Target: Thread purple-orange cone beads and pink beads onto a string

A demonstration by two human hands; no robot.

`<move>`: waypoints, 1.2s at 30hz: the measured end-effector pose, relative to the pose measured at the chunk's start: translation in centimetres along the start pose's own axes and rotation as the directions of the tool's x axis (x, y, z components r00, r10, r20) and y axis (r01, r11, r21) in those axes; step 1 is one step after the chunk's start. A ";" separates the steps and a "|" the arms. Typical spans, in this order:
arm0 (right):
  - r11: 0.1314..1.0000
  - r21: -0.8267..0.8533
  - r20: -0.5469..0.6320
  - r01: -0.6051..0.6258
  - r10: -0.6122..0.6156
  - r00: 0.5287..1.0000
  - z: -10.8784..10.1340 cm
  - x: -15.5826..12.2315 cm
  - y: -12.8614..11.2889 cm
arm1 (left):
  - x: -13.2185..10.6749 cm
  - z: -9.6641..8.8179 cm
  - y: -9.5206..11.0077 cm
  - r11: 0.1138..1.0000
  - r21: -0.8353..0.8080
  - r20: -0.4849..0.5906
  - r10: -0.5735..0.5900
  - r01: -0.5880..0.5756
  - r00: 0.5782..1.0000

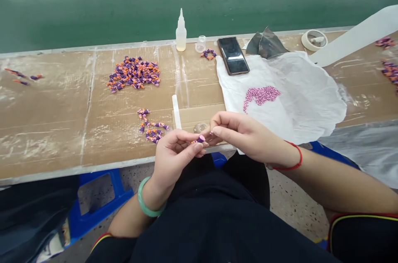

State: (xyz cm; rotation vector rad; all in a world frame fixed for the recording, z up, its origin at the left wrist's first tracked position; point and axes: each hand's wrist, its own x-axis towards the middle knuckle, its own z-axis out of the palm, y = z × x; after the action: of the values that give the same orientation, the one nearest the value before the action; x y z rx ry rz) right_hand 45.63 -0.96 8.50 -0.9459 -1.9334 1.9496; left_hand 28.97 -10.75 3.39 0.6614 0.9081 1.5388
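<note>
Between the thumb and fingers of my left hand [177, 151] is a small purple figurine piece [201, 139] with a pink end. Close beside it, my right hand [239, 132] pinches a tiny pink piece [212, 132] between thumb and forefinger; the two hands nearly touch. Many tiny pink pieces [264, 95] lie on a white cloth [298, 88] beyond my right hand. Left of my hands is a small group of purple and orange figurine pieces [154, 134]. A small clear round dish [200, 127] sits just behind my fingers, partly hidden.
A larger heap of purple and orange figurines [135, 73] lies farther back. Along the far edge stand a dropper bottle [180, 35], a clear cup [201, 43], a phone [233, 55] and a tape roll [314, 40]. A white strip [176, 111] lies near my left hand.
</note>
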 end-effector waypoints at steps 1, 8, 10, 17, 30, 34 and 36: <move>0.998 0.066 0.003 -0.016 0.015 1.000 0.2 -0.3 -0.1 | 0.0 0.3 0.1 1.000 -0.002 0.007 0.008 -0.008 1.000; 0.995 -0.031 -0.109 0.099 -0.102 0.989 1.0 -1.8 -0.6 | -0.4 1.3 0.2 0.997 0.047 0.016 0.058 -0.058 0.998; 0.987 -0.077 -0.122 0.138 -0.147 0.982 1.0 -2.0 -0.7 | -0.5 1.5 0.2 0.995 0.064 0.019 0.077 -0.078 0.997; 0.958 -0.186 -0.133 0.216 -0.242 0.961 1.0 -2.5 -0.4 | -0.7 1.8 0.2 0.986 0.127 0.033 0.101 -0.104 0.994; 0.841 -0.395 -0.151 0.371 -0.457 0.876 1.3 -2.7 0.0 | -1.1 2.2 -0.3 0.974 0.197 -0.045 0.120 -0.109 0.992; 0.816 -0.429 -0.138 0.389 -0.484 0.864 1.4 -2.7 0.0 | -1.2 2.2 -0.3 0.970 0.200 -0.028 0.146 -0.137 0.989; 0.809 -0.439 -0.135 0.390 -0.488 0.862 1.5 -2.7 0.0 | -1.2 2.3 -0.2 0.969 0.203 -0.020 0.151 -0.144 0.988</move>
State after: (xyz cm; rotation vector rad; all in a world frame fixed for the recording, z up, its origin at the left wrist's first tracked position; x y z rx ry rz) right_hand 46.82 -3.78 9.13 -0.6866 -2.1960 1.1463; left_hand 31.13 -11.48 4.56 0.8652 1.0713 1.6070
